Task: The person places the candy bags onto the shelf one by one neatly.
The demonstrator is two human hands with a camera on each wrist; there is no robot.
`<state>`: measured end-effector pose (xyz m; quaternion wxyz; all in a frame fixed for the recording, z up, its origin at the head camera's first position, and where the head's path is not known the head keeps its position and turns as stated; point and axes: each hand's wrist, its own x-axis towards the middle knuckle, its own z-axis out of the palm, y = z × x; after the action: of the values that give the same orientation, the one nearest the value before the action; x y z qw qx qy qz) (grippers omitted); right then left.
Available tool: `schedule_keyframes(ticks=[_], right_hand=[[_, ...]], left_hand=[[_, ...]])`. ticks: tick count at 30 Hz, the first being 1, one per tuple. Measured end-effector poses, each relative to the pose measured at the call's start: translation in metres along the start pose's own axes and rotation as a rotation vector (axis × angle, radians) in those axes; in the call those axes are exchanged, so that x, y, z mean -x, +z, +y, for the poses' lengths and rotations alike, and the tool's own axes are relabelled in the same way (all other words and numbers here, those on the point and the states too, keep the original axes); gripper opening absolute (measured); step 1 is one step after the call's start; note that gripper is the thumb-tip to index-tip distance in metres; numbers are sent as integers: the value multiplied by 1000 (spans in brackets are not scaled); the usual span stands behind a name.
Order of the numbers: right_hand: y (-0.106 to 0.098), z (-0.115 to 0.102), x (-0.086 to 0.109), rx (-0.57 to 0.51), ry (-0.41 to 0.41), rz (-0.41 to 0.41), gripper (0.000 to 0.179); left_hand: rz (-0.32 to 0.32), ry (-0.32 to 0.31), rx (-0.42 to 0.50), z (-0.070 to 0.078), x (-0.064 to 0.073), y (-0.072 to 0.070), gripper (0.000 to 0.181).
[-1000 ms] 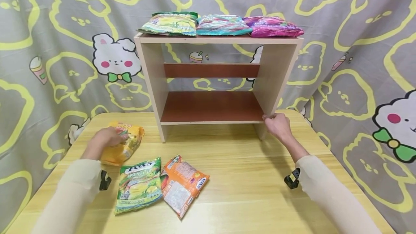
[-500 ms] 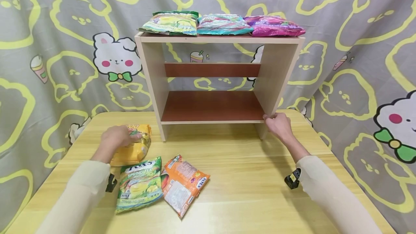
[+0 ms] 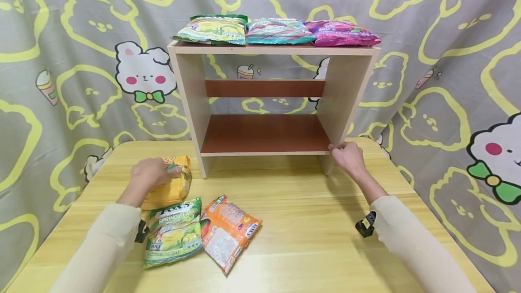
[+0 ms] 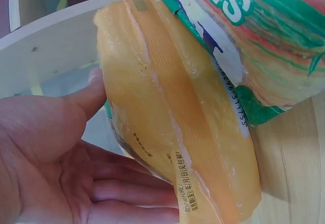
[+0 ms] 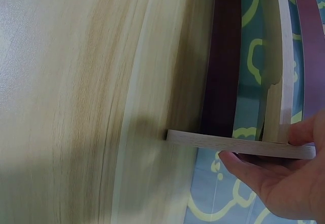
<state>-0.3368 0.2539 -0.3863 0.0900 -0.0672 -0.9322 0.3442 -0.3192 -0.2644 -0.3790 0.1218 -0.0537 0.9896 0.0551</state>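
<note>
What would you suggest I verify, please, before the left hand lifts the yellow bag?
1. Left hand touching the yellow bag: ok.
2. Firm hold on it: cannot tell; the bag hides part of the hand in the left wrist view.
3. Yellow bag clear of the green Fox's Spring Tea bag: not ok; no gap shows between them.
4. Yellow bag clear of the orange Fox's bag: ok; they lie apart.
5. Shelf unit steadied: ok; the right hand grips the front edge of a side panel.
6. Bags on top settled: ok; the turquoise bag lies between another green bag and the magenta bag.
</note>
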Motion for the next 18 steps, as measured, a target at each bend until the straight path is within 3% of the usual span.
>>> schedule_keyframes(ticks=[5, 11, 15, 18], right_hand=[[1, -1, 0, -7, 8, 7, 47], [0, -1, 1, -17, 18, -5, 48], [0, 0, 1, -22, 23, -10, 48], [0, -1, 1, -26, 23, -17, 47]], left_hand=[[-9, 15, 24, -9, -3, -1, 70], [42, 55, 77, -32, -4, -9, 54], [118, 71, 159, -51, -7, -9, 39], [215, 36, 222, -66, -10, -4, 39]])
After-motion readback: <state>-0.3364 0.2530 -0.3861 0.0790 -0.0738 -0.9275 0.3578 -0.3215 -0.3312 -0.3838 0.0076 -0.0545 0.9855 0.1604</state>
